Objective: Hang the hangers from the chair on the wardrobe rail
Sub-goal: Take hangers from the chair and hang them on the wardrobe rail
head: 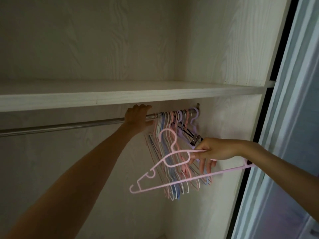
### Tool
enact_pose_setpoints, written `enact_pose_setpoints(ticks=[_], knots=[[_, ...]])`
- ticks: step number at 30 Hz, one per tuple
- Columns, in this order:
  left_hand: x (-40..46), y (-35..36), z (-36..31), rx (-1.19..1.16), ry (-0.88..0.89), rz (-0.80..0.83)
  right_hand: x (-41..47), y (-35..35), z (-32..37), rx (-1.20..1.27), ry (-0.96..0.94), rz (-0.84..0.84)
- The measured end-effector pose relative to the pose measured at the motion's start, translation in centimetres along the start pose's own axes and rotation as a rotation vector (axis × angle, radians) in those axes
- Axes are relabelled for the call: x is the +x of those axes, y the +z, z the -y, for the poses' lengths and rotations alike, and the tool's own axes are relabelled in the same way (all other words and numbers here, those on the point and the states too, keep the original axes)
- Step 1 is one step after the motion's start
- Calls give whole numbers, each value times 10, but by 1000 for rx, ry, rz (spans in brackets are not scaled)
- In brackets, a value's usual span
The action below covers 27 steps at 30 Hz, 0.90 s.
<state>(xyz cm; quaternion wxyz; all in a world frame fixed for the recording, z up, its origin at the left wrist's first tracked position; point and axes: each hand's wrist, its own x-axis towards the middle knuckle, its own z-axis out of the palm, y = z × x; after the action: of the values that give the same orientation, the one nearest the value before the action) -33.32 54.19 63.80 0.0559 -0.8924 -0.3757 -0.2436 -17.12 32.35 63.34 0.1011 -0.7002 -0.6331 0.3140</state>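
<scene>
Left hand (pixel 138 116) curled round the wardrobe rail (pixel 69 125), right hand (pixel 212 150) pinching a pink hanger (pixel 172 182) by its shoulder, held tilted below the rail, bunch of hung hangers (pixel 174 152) at the rail's right end, shelf (pixel 120 94) above.

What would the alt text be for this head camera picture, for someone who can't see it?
Inside a pale wooden wardrobe, a person's right hand holds a pink hanger below the metal rail, not yet hooked on. The left hand grips the rail beside a bunch of pastel hangers crowded at its right end, under a shelf.
</scene>
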Motion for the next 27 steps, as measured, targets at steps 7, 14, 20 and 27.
enact_pose_setpoints(ticks=[7, 14, 20, 27], knots=[[-68, -35, 75, 277, -123, -73, 11, 12, 49, 135, 106, -267], [-83, -26, 99, 292, -137, 27, 103, 52, 90, -1, 207, -516], [-79, -30, 99, 345, -143, 88, 140, 78, 95, -174, 284, -724], [-82, -26, 99, 351, -125, 37, 142, 85, 89, -147, 291, -642]])
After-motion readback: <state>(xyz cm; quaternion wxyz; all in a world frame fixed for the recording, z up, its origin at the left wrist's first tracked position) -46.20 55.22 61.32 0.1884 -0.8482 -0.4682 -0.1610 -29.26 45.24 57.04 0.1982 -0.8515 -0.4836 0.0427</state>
